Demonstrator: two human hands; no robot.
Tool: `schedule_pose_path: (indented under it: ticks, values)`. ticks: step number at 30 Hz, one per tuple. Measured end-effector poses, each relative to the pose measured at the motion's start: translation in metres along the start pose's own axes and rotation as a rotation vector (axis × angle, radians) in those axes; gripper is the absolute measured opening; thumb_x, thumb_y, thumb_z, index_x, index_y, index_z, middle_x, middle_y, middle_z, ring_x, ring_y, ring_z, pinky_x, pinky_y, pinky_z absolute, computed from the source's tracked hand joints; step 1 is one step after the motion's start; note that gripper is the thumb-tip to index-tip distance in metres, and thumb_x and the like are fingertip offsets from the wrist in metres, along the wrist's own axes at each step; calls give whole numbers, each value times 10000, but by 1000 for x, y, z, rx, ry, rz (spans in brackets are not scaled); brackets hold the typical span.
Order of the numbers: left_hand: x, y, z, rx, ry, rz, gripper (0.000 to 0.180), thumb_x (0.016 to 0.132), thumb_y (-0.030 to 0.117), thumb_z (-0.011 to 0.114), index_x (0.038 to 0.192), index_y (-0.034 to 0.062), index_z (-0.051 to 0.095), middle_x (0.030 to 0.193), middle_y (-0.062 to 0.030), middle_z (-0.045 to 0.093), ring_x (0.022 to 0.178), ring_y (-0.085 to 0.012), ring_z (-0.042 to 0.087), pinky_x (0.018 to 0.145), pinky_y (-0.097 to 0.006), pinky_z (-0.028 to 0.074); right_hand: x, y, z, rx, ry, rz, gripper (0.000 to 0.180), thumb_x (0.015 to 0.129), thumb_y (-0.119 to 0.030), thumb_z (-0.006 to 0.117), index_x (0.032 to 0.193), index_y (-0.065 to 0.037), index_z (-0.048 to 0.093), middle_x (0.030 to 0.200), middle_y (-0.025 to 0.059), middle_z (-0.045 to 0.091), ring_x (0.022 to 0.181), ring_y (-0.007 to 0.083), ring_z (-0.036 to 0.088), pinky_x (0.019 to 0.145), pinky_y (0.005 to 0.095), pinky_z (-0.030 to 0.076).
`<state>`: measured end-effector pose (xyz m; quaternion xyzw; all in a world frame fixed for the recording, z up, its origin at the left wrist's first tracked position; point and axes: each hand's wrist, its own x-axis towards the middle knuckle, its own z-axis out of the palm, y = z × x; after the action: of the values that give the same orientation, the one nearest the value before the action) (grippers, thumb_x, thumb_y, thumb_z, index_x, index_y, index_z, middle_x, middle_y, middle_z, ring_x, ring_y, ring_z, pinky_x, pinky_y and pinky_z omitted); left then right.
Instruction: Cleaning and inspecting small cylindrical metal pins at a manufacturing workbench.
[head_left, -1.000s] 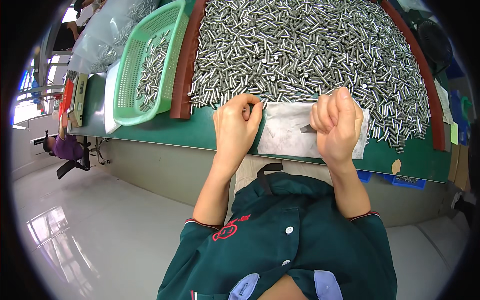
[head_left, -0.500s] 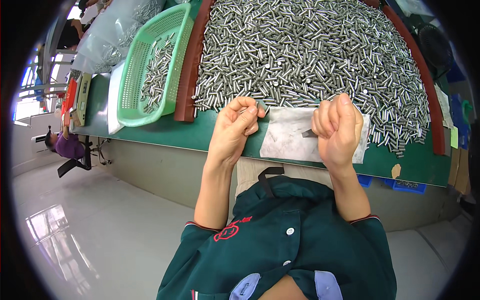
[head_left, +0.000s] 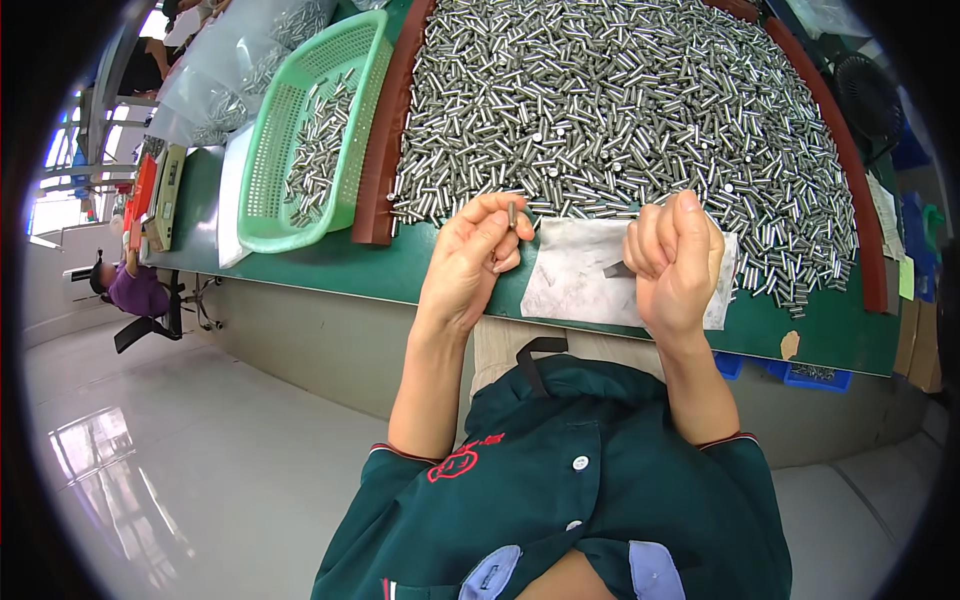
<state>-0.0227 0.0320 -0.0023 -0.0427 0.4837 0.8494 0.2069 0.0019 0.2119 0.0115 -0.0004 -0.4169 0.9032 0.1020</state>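
Between the thumb and forefinger of my left hand (head_left: 468,255) a small metal pin (head_left: 512,215) stands nearly upright. The other fingers of that hand are curled in. My right hand (head_left: 678,260) is closed in a fist above a stained white cloth (head_left: 570,280). A dark flat strip (head_left: 618,270) shows beside its curled fingers; whether the fist grips it or it lies on the cloth, I cannot tell. Just beyond both hands spreads a large heap of shiny metal pins (head_left: 620,110), reaching to the far side of the green table (head_left: 400,275).
Dark red rails (head_left: 380,180) border the heap. To the left are a green mesh basket (head_left: 255,190) partly filled with pins and clear bags (head_left: 215,90) of pins. A black fan (head_left: 868,95) stands far right. Blue bins (head_left: 815,376) sit below the table edge. Another person (head_left: 138,290) sits far left.
The pin in my left fingertips has turned more upright and shows more plainly. My right hand stays almost still. The view has shifted slightly.
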Motion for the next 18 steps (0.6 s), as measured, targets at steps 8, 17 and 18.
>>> schedule_pose_path:
  ticks: [8, 17, 18]
  values:
    - [1, -5, 10, 739, 176, 367, 76, 744, 67, 600, 720, 3, 567, 539, 20, 460, 508, -37, 392, 468, -199, 318, 0, 0, 0, 8, 9, 5, 415, 912, -190, 332, 515, -80, 283, 437, -7, 277, 389, 53, 198, 355, 215, 167]
    - [3, -4, 21, 1409, 236, 457, 121, 670, 54, 634, 766, 15, 572, 456, -21, 353, 391, -99, 345, 410, -249, 306, -1, 0, 0, 5, 16, 9, 407, 909, -181, 328, 517, -80, 285, 436, -4, 279, 391, 54, 201, 358, 214, 170]
    - [3, -4, 21, 1436, 223, 458, 119, 673, 60, 636, 757, 12, 566, 454, -30, 369, 386, -115, 362, 411, -259, 316, -1, 0, 0, 5, 17, 9, 407, 909, -181, 328, 517, -80, 285, 436, -4, 279, 391, 54, 201, 358, 214, 170]
